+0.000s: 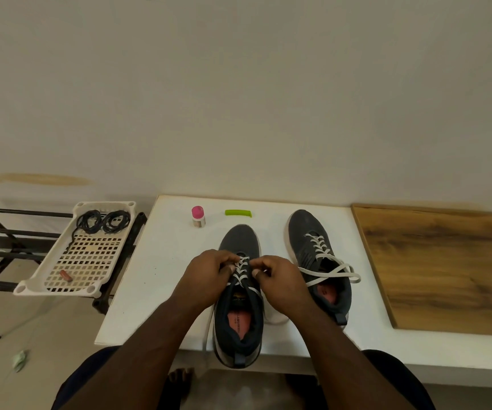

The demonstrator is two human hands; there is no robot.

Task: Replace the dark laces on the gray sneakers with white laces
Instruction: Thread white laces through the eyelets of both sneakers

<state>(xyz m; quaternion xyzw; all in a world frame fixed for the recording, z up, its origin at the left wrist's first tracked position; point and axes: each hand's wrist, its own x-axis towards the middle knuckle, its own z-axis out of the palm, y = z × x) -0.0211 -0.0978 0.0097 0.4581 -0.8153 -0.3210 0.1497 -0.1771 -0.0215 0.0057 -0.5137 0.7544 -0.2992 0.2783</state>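
Two dark gray sneakers stand on the white table (162, 261), toes pointing away from me. The left sneaker (239, 315) overhangs the near edge and carries a white lace (242, 269) crossed through its eyelets. My left hand (209, 276) and my right hand (280, 284) sit on either side of the tongue, each pinching that lace with fingertips. The right sneaker (315, 255) is threaded with a second white lace (332, 273), its loose ends crossed over the opening. Two coiled dark laces (102, 221) lie in a white tray.
The perforated white tray (61, 279) rests on a black metal rack (2, 232) left of the table and also holds a small reddish object (65, 275). A pink-capped bottle (198, 216) and a green piece (238, 213) stand at the table's far edge. A wooden board (446, 267) lies at right.
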